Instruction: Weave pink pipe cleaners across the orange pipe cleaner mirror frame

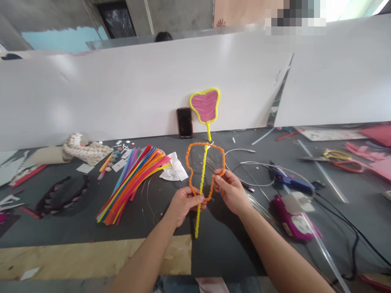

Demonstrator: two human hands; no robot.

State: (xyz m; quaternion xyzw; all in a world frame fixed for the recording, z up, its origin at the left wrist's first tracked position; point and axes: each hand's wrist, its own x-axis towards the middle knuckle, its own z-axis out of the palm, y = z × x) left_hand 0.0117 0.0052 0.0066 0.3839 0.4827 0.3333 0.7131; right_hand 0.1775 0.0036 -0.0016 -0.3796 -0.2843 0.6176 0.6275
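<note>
Orange pipe-cleaner loop (192, 173) with yellow stem (200, 191), held up above dark table (76, 219). Left hand (183, 204) pinched narrowly on stem and loop bottom; right hand (230, 191) pinched on loop's right side. Likely to kink or slip off stem if squeezed unevenly. Beyond: pipe-cleaner bundle (131, 183), glue gun (288, 181), white partition (122, 89).
</note>
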